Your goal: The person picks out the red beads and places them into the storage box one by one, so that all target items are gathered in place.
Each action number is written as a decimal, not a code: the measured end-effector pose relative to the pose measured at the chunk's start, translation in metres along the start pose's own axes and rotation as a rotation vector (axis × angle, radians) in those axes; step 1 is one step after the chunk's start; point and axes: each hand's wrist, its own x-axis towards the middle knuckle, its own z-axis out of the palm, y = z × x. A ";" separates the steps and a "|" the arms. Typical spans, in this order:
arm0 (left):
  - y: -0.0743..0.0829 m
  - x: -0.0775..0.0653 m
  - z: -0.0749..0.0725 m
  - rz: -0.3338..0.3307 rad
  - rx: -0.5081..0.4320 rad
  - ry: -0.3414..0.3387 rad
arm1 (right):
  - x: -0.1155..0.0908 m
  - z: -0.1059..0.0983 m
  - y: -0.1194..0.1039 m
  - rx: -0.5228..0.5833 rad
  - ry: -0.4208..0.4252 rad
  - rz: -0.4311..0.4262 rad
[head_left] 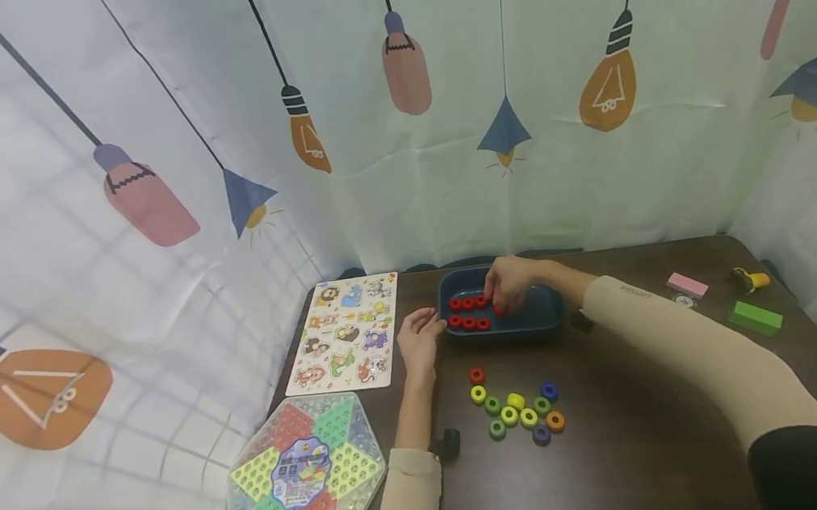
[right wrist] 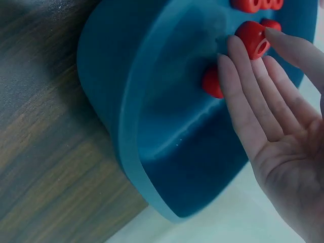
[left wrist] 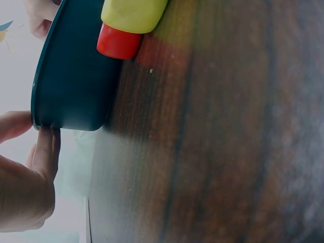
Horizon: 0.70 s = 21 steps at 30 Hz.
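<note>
A dark blue plastic tray (head_left: 546, 322) holds several red ring-shaped beads (head_left: 469, 323) in two rows toward its left side. My left hand (head_left: 418, 341) is at the tray's left end, thumb by the rim and fingers against the outer wall in the left wrist view. Reaching into the tray from the right, my right hand (head_left: 509, 280) pinches a red bead (right wrist: 251, 39) between thumb and fingertips. Another red bead (right wrist: 212, 82) lies on the tray floor beside those fingers.
In front of the tray lie loose beads, including a red one (head_left: 477, 375), a yellow one (head_left: 515, 401) and an orange one (head_left: 555, 421). An animal puzzle board (head_left: 346, 333) and a hexagonal game board (head_left: 304, 475) are at left. A green block (head_left: 757, 317) and pink block (head_left: 687, 285) sit right.
</note>
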 end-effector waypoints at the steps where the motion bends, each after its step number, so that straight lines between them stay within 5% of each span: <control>1: 0.003 -0.002 0.000 -0.003 0.005 -0.007 | 0.002 0.001 0.002 0.004 0.007 0.007; 11: 0.011 -0.007 0.001 -0.002 -0.016 -0.012 | 0.015 0.012 0.011 -0.020 0.013 -0.007; 21: 0.011 -0.008 0.002 0.020 -0.012 0.015 | -0.010 0.021 -0.009 0.063 0.071 -0.120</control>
